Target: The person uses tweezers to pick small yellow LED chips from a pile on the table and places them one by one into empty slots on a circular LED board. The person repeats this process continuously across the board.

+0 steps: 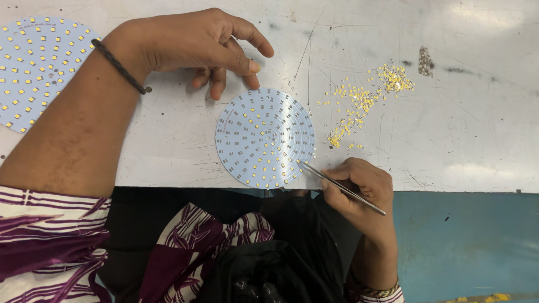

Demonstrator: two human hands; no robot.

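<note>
Right now the scratched white tabletop [460, 129] fills most of what I see, with its front edge running just above my lap and a blue floor beyond it on the right. My left hand [196, 42] rests on the tabletop just above the round white board [265, 138]; its fingers [218, 81] are curled loosely and hold nothing, the tips of two of them close to the board's upper rim. A dark braided band [119, 66] sits around that wrist. The round board lies flat near the front edge of the tabletop, dotted with rings of small yellow chips. A second round board [36, 67] of the same kind lies at the far left, partly hidden by my forearm. My right hand [359, 188] is at the tabletop's edge, its fingers pinched around a pair of thin metal tweezers [339, 187], whose point touches the lower right rim of the near board. A loose scatter of tiny yellow chips [365, 101] lies to the right of that board.
</note>
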